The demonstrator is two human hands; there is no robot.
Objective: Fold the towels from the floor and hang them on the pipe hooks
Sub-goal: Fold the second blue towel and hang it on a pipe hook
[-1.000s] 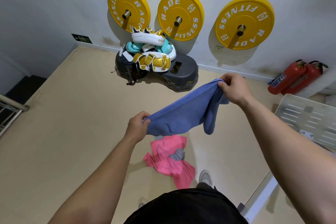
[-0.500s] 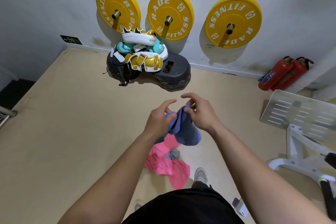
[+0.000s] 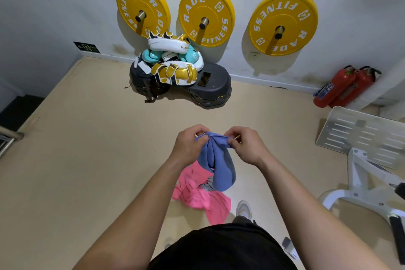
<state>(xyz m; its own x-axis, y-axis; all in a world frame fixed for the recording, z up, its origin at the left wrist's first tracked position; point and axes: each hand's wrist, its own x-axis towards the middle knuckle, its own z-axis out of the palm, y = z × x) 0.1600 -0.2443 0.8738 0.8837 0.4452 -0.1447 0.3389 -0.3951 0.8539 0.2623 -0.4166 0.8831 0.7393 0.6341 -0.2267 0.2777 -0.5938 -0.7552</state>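
Observation:
A blue towel (image 3: 220,165) hangs doubled over in front of me, above the floor. My left hand (image 3: 190,143) pinches its top edge on the left, and my right hand (image 3: 245,144) pinches the same edge on the right; the two hands are close together. Below the blue towel, a pink towel (image 3: 197,195) lies crumpled on the beige floor, with a small grey cloth (image 3: 207,186) on top of it. No pipe hooks can be seen in this view.
Three yellow weight plates (image 3: 206,15) hang on wall pegs ahead. Under them stands a black step platform (image 3: 215,90) piled with boxing pads. Two red fire extinguishers (image 3: 344,87) lean at the right wall. A white machine frame (image 3: 363,173) with a perforated plate stands at right.
A second ago the blue towel was stretched wide between my spread hands. My hands have come together, so the towel now hangs folded in half.

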